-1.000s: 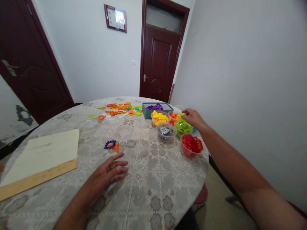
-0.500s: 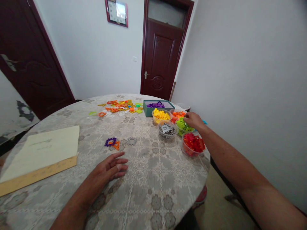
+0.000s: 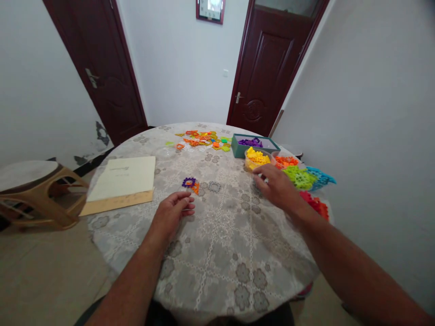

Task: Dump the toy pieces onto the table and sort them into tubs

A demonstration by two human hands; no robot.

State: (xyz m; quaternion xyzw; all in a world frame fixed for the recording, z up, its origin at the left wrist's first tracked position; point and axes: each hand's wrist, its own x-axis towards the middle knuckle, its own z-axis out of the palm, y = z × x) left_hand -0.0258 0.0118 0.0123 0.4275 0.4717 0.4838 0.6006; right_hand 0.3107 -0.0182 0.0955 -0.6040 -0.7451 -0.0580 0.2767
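My left hand (image 3: 174, 209) rests on the tablecloth, fingers loosely apart and holding nothing. Just beyond its fingertips lie a purple square toy piece with toothed edges (image 3: 185, 182) and an orange triangular piece (image 3: 196, 188). A grey ring-shaped piece (image 3: 214, 186) is to their right. My right hand (image 3: 277, 185) is in the air, its fingers curled together; whatever they may hold is hidden. It is in front of the tub of yellow pieces (image 3: 257, 158) and beside a heap of lime-green pieces (image 3: 299, 177). The grey pieces' tub is mostly hidden behind this hand.
Red pieces (image 3: 314, 204), blue pieces (image 3: 320, 177) and orange pieces (image 3: 286, 161) sit at the right. Behind stands a green box (image 3: 238, 149) with purple pieces. Mixed pieces (image 3: 200, 139) are spread at the back. Paper (image 3: 125, 176) lies left, near a wooden stool (image 3: 57, 194).
My right hand has come away from the green tub, moving back toward me and left, over the grey tub. My left hand stays near the small pieces. The camera view has swung left.
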